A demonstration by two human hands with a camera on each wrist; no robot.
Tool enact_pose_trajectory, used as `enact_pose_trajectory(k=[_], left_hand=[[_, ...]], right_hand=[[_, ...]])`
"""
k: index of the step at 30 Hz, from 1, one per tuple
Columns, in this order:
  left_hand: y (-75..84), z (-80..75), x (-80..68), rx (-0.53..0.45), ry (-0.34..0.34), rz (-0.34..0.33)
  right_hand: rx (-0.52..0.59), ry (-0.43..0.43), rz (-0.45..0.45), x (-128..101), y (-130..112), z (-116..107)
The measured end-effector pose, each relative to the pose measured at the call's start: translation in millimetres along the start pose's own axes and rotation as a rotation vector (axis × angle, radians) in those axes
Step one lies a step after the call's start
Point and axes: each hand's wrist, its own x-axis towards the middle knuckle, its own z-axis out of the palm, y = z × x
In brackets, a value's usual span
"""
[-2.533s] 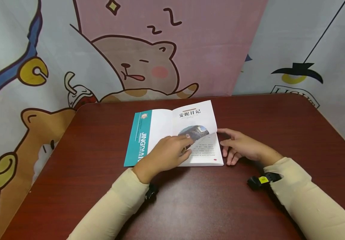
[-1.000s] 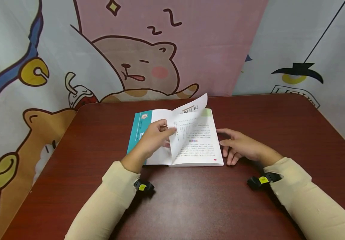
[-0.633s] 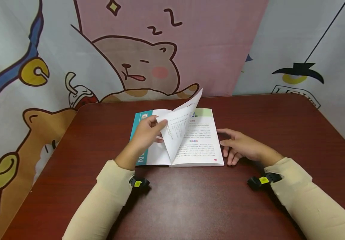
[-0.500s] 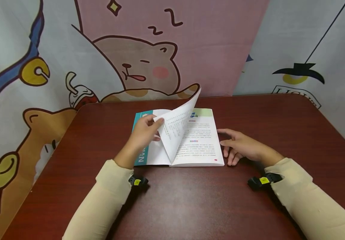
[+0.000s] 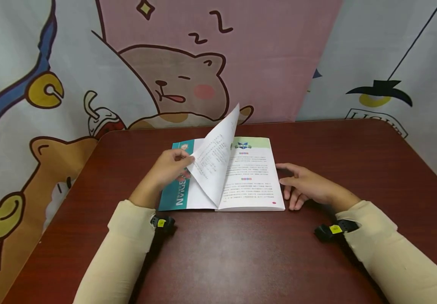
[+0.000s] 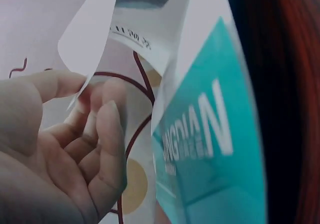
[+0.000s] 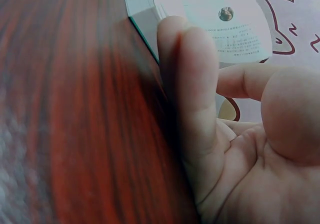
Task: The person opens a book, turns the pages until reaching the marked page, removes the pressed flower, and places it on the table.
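Observation:
An open book [image 5: 250, 185] lies on the table, its teal cover flap [image 5: 174, 194] spread out at the left. Between thumb and fingers, my left hand [image 5: 169, 169] pinches the outer edge of a page [image 5: 214, 158], which stands curved up over the book's middle. In the left wrist view, the thumb and a fingertip meet on that page [image 6: 90, 39], above the teal flap [image 6: 210, 134]. My right hand [image 5: 305, 185] rests on the table beside the book's right edge, fingers loosely bent and holding nothing. In the right wrist view its fingers [image 7: 197, 79] are close to the book's corner.
The dark red-brown table [image 5: 222, 257] extends around the book on all sides. Behind it hangs a cartoon-printed cloth [image 5: 271, 59]. A black wrist camera [image 5: 163, 223] sits on the left wrist, and another black camera [image 5: 328, 231] on the right.
My left hand has gone from lying on the right-hand page to pinching it and drawing it leftward, baring the printed page beneath. The right hand has stayed in place.

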Motion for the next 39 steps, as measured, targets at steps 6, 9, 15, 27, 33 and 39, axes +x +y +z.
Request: enact_pose_trajectory(k=[6, 9, 15, 27, 33, 39], left_hand=[[-7.9, -6.7, 1.5, 0.173, 0.000, -0.023], [-10.2, -9.5, 0.2, 0.275, 0.020, -0.027], [-11.0, -14.0, -2.2, 0.463, 0.033, -0.072], [-18.7, -20.1, -0.7, 0.566, 0.009, -0.108], [-21.3, -20.7, -1.9, 0.704, -0.006, -0.120], [-20.5, -20.3, -3.9, 0.737, -0.041, -0.130]], right_hand=[[0.000, -0.001, -0.002, 0, 0, 0], [0.003, -0.002, -0.003, 0, 0, 1], [0.007, -0.004, -0.006, -1, -1, 0], [0.006, -0.006, 0.001, -1, -1, 0], [0.014, -0.011, 0.001, -1, -1, 0], [0.013, -0.012, -0.002, -2, -2, 1]])
